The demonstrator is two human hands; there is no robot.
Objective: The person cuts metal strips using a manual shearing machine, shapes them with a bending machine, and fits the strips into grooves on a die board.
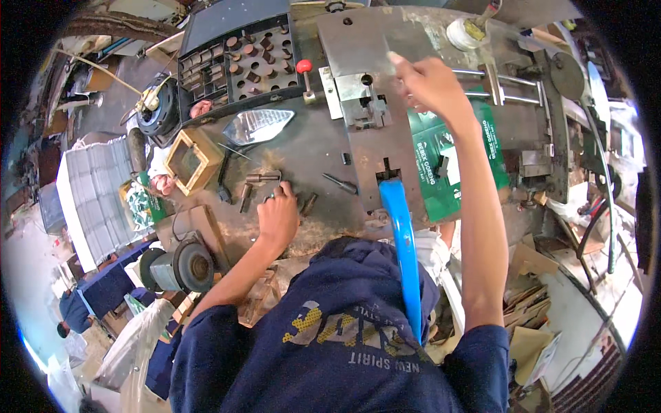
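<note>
My left hand (pixel 278 217) rests on the worn workbench (pixel 323 219), its index finger stretched toward a dark metal pin (pixel 264 177) and the other fingers loosely bent. Nothing shows in its grasp. A second short metal pin (pixel 246 198) lies beside it. Over the long steel plate (pixel 358 51) is my right hand (pixel 432 86), slightly blurred, with a finger extended and the others curled; I see nothing held. Left of that hand, a notched steel block (pixel 365 102) sits on the plate. A blue lever (pixel 403 241) runs from the plate's near end toward my body.
A black case (pixel 237 65) of small metal parts lies at the back. Nearby are a red-knobbed lever (pixel 305 72), a faceted clear-and-silver piece (pixel 259 126), a yellowish square frame (pixel 186 162) and a pointed tool (pixel 339 183). Green printed card (pixel 430 196) lies right; a bench grinder (pixel 186 265) stands left.
</note>
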